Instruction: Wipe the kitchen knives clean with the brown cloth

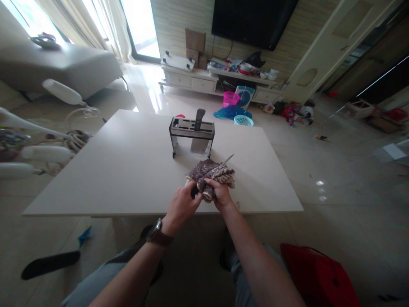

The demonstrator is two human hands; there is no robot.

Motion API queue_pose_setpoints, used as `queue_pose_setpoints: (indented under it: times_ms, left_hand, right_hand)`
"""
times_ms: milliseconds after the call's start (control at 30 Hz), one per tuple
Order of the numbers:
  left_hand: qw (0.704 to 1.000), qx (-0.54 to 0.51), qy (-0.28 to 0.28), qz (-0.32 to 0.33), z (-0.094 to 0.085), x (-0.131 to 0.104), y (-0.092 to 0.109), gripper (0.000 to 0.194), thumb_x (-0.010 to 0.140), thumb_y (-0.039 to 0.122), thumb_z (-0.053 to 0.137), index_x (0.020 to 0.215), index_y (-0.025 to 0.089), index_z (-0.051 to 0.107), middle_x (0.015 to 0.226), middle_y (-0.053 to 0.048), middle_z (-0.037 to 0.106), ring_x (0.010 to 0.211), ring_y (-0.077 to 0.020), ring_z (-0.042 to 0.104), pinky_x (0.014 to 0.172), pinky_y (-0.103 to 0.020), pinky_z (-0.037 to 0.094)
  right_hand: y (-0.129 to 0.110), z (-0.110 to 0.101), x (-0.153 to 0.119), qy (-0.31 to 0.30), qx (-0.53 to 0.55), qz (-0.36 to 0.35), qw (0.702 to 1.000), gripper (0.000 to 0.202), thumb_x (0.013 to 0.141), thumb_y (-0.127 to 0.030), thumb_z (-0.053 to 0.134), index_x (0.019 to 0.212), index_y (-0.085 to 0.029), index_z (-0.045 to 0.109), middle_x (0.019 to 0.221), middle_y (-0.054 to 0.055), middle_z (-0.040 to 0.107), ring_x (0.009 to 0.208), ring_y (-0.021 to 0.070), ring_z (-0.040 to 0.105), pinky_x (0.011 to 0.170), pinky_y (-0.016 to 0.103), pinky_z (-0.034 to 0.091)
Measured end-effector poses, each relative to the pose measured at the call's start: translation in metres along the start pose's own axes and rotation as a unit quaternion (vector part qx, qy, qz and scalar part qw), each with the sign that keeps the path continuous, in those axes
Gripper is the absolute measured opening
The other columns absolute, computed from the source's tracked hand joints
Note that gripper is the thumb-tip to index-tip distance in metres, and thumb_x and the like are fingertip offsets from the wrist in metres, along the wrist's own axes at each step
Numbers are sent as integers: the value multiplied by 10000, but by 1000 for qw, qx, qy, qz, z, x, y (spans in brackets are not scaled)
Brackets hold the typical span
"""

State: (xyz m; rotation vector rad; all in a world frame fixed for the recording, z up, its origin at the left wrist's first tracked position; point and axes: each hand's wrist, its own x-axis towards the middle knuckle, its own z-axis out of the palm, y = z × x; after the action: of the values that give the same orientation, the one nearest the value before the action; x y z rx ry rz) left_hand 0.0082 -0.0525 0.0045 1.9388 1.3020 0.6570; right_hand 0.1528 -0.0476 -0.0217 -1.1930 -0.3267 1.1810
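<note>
Forearms (137,264), two, bare, running from the lower edge toward the centre; watch (156,233) with brown strap on the left wrist. Trousers (105,277), grey, lower edge.

Left hand (182,204), centre: fingers curled about a dark handle (194,192) at the cloth's lower left edge; exact hold partly hidden.

Right hand (220,195), just beside it: closed on the cloth, thumb on top.

Cloth (204,169), one, brown and grey, nubby, bunched, at the centre, over the table's near part; whether it touches the tabletop cannot be told.

Blade (228,160), slim, grey, its end jutting from the cloth's upper right side, roughly in line with the handle; the middle is covered.

Table (121,179), white, across the middle of the frame.

Rack (191,127), one, metal with dark ends, standing on the table above the cloth. Within it: knife (199,120), handle up, broad blade hanging below the top.

Red bag (319,277), lower right, on the floor.

Beyond the table, upper centre: teal basket (243,121); blue plastic (231,113); pink basket (230,99); low white cabinet (179,79) bearing assorted goods; television (252,21), black screen, on the wall.

Upper left: curtains (86,21), pale, beside a bright window.
</note>
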Motion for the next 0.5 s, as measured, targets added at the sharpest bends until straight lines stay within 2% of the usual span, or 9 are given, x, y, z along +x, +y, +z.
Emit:
queue_pose_setpoints:
  times_ms: [267, 500]
  left_hand:
    - [1000, -13, -10, 11, 0, 4, -4, 152, 908, 292, 565, 942, 187, 670, 789, -32, 681, 682, -149, 560, 655, -257, 357]
    - [1000, -1, -16, -4, -4, 4, -5, 122, 875, 278, 572, 829, 197, 652, 687, -4, 609, 622, -140, 496, 613, -259, 318]
  right_hand:
    - [-1, -1, 5, 34, 32, -17, 999, 384, 493, -203, 884, 834, -169, 710, 892, 20, 778, 835, 210, 721, 778, 316, 602]
    - [-16, -11, 19, 64, 54, -55, 995, 346, 537, -181, 868, 838, -182, 699, 896, 8, 785, 835, 194, 732, 748, 294, 612]
